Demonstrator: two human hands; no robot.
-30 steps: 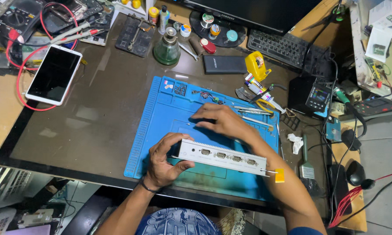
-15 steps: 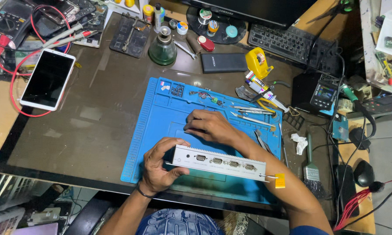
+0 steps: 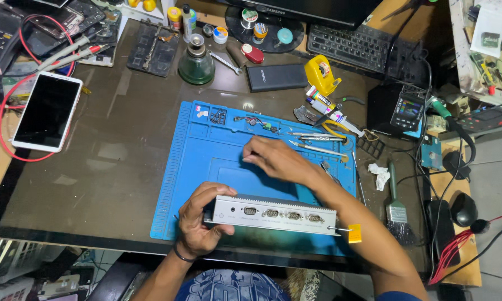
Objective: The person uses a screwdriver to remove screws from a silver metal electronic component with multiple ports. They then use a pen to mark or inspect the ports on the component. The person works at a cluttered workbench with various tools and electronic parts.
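Note:
My left hand grips the left end of a long grey metal device box with several serial ports on its face, held on edge over the near part of the blue work mat. A yellow tag hangs off its right end. My right hand hovers flat over the mat's middle, fingers together and pointing left, holding nothing that I can see. Just beyond it lie tweezers and thin tools and small loose parts along the mat's far edge.
A white phone with red leads lies at left. A green glass bottle, power bank, yellow tape measure, keyboard, meter and brush surround the mat.
My right hand slid a little left across the mat's middle. My left hand keeps its grip on the box, which has hardly moved.

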